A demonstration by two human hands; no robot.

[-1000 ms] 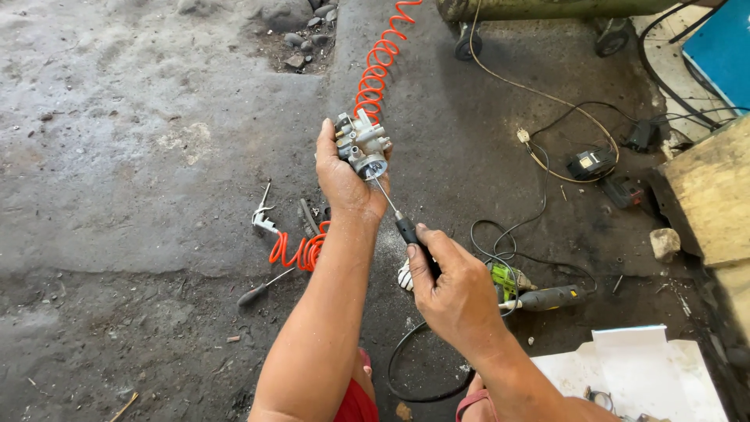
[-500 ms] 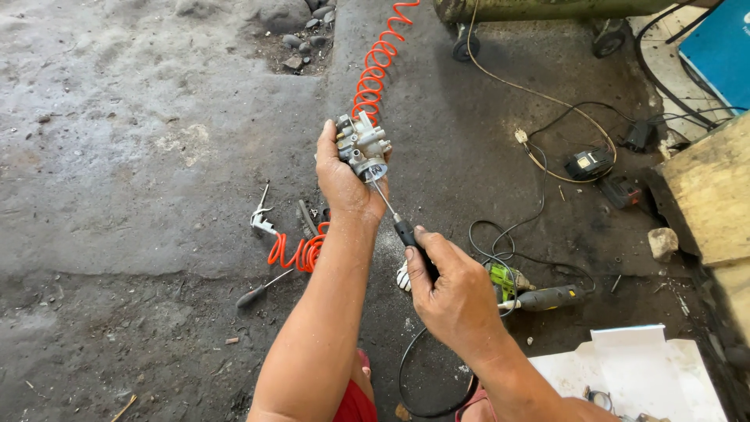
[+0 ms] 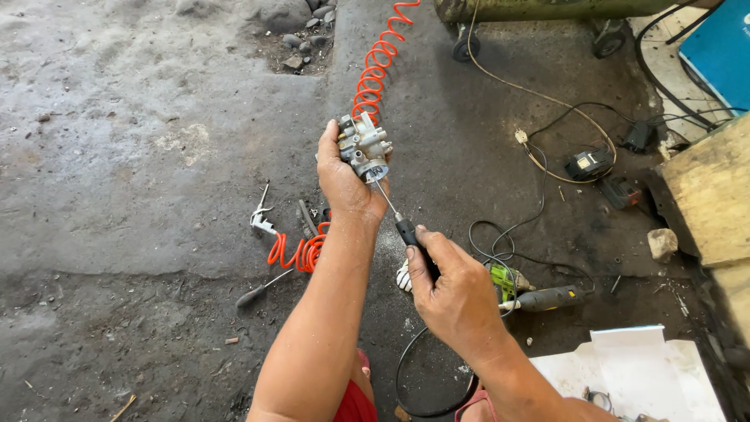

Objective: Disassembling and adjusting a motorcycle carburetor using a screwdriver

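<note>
Two hands work on one small grey metal carburetor (image 3: 364, 145), held up above the dark concrete floor (image 3: 141, 156). The left hand (image 3: 344, 184) is wrapped around the carburetor from below and behind, fingers closed on its body, so it sits at the top of the fist with its fittings upward. The right hand (image 3: 453, 293) is curled tight around the black handle of a screwdriver (image 3: 394, 212), whose thin shaft slants up and left until its tip meets the underside of the carburetor.

An orange coiled air hose (image 3: 373, 70) runs along the floor behind the carburetor towards the top of the view, and more of its coils lie bunched by the left forearm, beside a silver blow gun (image 3: 262, 217). Another screwdriver (image 3: 262, 288) lies on the floor just below those coils. To the right of the right hand, a rotary tool (image 3: 547, 297) with a green part rests among black cables (image 3: 508, 234). A sheet of white cardboard (image 3: 633, 367) lies at the lower right, well apart from the wooden block (image 3: 703, 195) at the right edge.
</note>
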